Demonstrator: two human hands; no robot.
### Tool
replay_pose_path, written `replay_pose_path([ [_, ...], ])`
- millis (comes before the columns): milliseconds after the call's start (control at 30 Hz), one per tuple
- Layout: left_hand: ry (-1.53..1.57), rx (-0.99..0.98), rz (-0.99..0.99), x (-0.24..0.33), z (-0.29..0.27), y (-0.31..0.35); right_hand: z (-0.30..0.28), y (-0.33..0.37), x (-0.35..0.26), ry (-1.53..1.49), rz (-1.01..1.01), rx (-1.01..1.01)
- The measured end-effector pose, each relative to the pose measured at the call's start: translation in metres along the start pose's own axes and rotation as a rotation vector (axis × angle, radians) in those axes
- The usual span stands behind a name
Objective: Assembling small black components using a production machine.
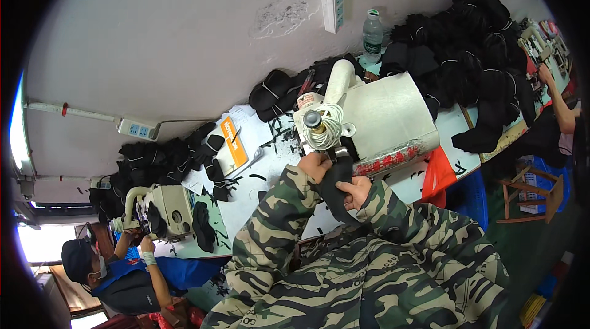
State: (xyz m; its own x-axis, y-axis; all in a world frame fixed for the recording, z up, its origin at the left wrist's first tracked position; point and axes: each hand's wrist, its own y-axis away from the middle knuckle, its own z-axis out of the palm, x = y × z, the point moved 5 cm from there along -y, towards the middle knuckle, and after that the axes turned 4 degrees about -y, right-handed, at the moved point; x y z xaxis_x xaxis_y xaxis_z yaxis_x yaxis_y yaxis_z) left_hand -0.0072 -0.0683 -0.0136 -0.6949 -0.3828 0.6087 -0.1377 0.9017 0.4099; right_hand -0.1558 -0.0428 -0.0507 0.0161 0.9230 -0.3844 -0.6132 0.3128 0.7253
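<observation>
Black cloth piece (337, 189) is at the near, left end of the white sewing machine (393, 114), its upper end tucked close under the machine's head and its lower end hanging toward the person's lap. Judging by this, the step in hand is lining the cloth up at the stitching point, or guiding it through; the needle area is hidden, so I cannot tell whether any stitch is being made. The next move seems to call for keeping the layers flat and the edge straight at the machine's head, with fingertips clear of the needle.

Both hands are narrow, closed on the cloth. The left hand (314, 166) is just beside the machine's head, fingers curled in at the cloth's upper left edge; its thumb cannot be made out clearly. The right hand (354, 192) is a little nearer the person than the machine, pinching the cloth's right edge with the thumb on top and the other fingers partly covered.

A coil of pale cord (324, 134) hangs at the machine's left end, right above the left hand. Left of the machine, dark scraps lie about the tabletop (243, 206). Black bundles (479, 52) are heaped beyond and to the right of the machine, and a red bag (436, 175) hangs by its near right corner.
</observation>
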Motion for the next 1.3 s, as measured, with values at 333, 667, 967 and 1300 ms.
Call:
replay_pose_path([
  [333,0.484,-0.168,-0.208,-0.023,0.016,0.039,-0.009,0.003,0.000,0.169,-0.148,0.033],
  [667,-0.060,0.073,-0.035,-0.024,0.005,0.016,-0.008,0.004,0.005,0.078,-0.043,0.067],
  [967,0.098,-0.058,-0.112,-0.017,0.006,0.001,-0.009,0.006,0.005,-0.019,-0.016,-0.018],
  [1300,0.002,0.174,0.331,0.006,0.012,0.047,0.003,0.014,0.006,0.213,-0.193,-0.120],
])
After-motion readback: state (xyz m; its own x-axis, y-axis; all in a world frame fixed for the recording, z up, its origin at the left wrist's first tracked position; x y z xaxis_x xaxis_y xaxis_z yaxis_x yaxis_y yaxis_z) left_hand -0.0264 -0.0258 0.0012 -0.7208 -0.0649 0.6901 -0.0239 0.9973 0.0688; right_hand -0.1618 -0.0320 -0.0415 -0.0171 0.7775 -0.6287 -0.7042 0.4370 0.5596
